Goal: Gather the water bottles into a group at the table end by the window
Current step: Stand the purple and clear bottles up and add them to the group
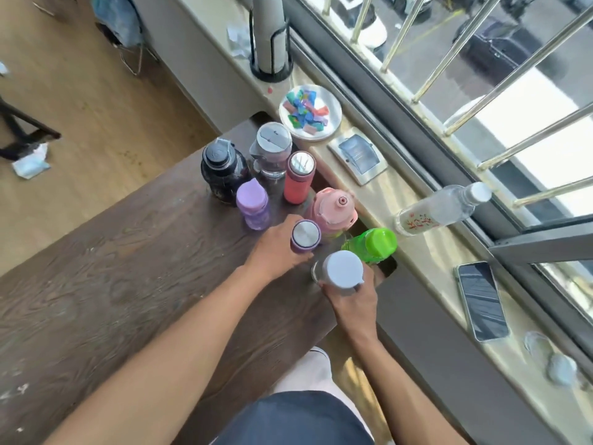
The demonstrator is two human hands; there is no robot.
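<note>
Several water bottles stand close together on the dark wooden table (128, 284) at its end by the window: a black jug (221, 168), a clear bottle with a grey lid (271, 149), a red flask (298, 178), a lilac bottle (253, 202), a pink bottle (333, 210) and a green bottle (372, 245). My left hand (276, 252) grips a purple bottle with a silver cap (305, 236). My right hand (349, 300) holds a clear bottle with a white lid (340, 269) near the table's edge.
On the window sill (426, 261) lie a plate of coloured pieces (309, 112), a silver case (357, 155), a clear plastic bottle on its side (442, 208), a phone (481, 300) and a cup holder (269, 36). Window bars run beyond. Wood floor lies to the left.
</note>
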